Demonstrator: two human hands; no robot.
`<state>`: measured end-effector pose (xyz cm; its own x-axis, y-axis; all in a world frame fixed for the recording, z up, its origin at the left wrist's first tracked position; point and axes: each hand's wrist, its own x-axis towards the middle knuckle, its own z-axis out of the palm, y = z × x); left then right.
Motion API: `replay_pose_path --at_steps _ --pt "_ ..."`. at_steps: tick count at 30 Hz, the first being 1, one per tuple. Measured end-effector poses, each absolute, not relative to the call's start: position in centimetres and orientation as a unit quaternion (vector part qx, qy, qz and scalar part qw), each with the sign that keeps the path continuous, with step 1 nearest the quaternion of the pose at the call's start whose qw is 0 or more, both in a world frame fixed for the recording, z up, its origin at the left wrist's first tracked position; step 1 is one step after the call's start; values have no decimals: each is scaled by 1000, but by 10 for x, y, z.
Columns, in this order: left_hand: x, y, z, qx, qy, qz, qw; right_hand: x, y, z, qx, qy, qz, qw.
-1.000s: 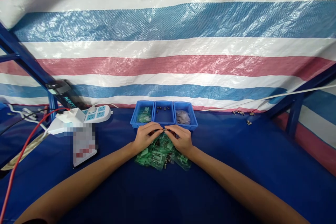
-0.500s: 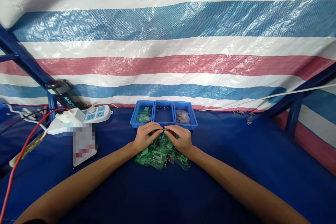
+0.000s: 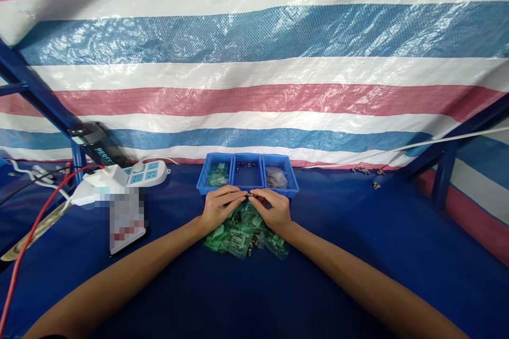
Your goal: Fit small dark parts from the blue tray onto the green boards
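Observation:
My left hand [image 3: 220, 206] and my right hand [image 3: 274, 210] meet fingertip to fingertip, both closed in a pinch. Between them is a small dark metal piece [image 3: 249, 195], too small to name surely. Under and in front of my hands lies a pile of green plastic packets [image 3: 237, 239], with a few loose screw-like pieces [image 3: 251, 246] at its near edge. Just beyond my fingers stand three blue bins: the left bin [image 3: 201, 179] holds green packets, the middle bin [image 3: 248, 178] several small dark metal pieces, the right bin [image 3: 294, 179] clear packets.
A white power strip [image 3: 158, 174] with plugs and cables lies at left, near a dark bottle [image 3: 97, 144] and a tablet-like device [image 3: 128, 222], partly blurred. Small metal pieces [image 3: 376, 185] lie at the back right. A striped plastic sheet [image 3: 254, 74] hangs behind the blue table [image 3: 254, 302].
Both hands stay in nearly the same place, still pinching the small dark piece. The view has shifted very slightly; bins and packets have not visibly moved.

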<state>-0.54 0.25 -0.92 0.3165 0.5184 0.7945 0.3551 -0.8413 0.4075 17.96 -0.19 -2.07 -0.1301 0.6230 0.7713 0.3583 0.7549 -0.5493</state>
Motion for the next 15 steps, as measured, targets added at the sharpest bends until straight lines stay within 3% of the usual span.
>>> replay_pose_path --at_steps 15 --pt "-7 5 -14 808 268 519 80 180 -2 -20 -331 -747 120 564"
